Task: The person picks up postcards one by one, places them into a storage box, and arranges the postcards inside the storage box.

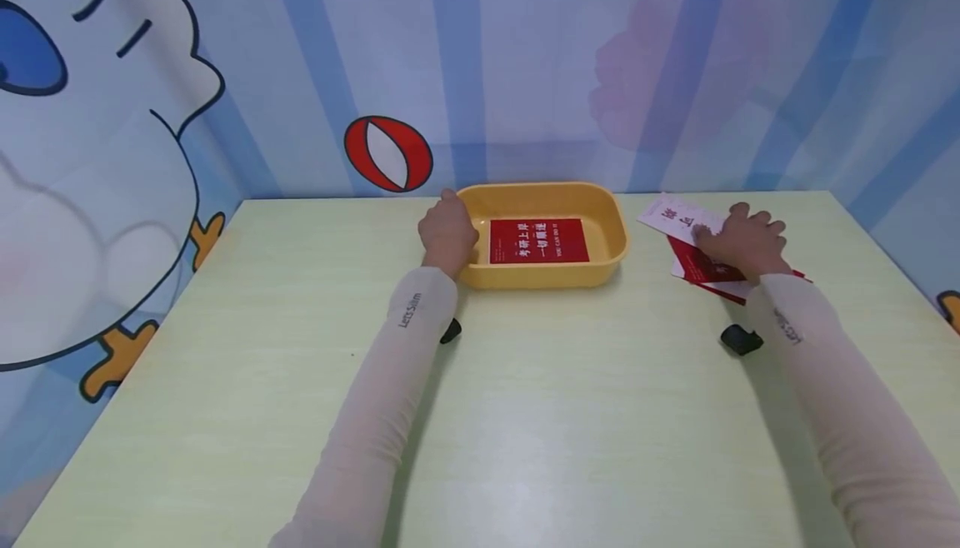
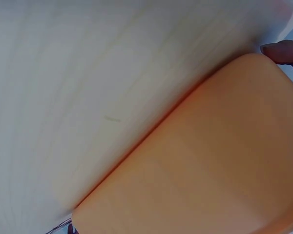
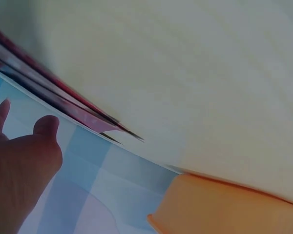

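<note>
My left hand (image 1: pixel 448 234) grips the left end of a yellow plastic basin (image 1: pixel 536 277) at its rim. One fingertip shows at the corner of the basin's wall (image 2: pixel 200 151) in the left wrist view. Flat inside the basin lies a red card (image 1: pixel 538 241) with white lettering. To the right of the basin, my right hand (image 1: pixel 746 241) is spread over a loose pile of cards. A white card with dark characters (image 1: pixel 678 216) sticks out at the pile's far left, and a red card (image 1: pixel 697 263) shows below it. The palm hides the rest of the pile.
The pale wooden table (image 1: pixel 570 415) ends at a light blue striped wall covering (image 1: pixel 525 65) right behind the basin. A small black device (image 1: pixel 741 339) sits at the right wrist, and another dark one (image 1: pixel 451 331) at the left wrist.
</note>
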Demonstrator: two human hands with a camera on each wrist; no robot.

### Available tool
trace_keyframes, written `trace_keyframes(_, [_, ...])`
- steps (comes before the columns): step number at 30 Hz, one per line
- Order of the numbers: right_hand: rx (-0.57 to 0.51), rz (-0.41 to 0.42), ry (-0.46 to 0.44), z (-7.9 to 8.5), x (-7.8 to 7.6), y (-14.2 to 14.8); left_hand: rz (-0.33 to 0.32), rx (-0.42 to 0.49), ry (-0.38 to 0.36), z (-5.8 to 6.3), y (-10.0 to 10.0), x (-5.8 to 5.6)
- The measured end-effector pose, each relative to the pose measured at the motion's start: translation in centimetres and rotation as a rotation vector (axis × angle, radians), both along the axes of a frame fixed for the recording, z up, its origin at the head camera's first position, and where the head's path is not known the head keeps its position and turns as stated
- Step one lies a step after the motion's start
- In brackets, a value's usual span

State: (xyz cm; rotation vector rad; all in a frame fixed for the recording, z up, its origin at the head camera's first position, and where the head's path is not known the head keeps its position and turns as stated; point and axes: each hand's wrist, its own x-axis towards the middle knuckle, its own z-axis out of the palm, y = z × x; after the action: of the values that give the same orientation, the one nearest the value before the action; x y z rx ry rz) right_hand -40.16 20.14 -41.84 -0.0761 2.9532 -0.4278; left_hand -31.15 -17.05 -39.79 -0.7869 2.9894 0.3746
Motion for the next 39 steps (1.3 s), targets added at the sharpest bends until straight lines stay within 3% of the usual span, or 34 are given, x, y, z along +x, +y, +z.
trace_keyframes(9, [0.000, -0.009, -0.091, 0.2, 0.0, 0.0, 0.003, 0.005, -0.014, 0.4, 0.2, 0.2])
trace_keyframes(23, [-0.026, 0.036, -0.068, 1.0, -0.2, 0.5, 0.015, -0.011, -0.016, 0.1, 0.1, -0.2])
trace_keyframes(32, [-0.091, -0.051, -0.067, 0.7, -0.4, 0.2, 0.017, -0.002, -0.019, 0.2, 0.2, -0.1])
trace_keyframes(39, [-0.077, -0.068, -0.107, 1.1, -0.2, 0.5, 0.015, -0.003, -0.010, 0.2, 0.1, 0.0])
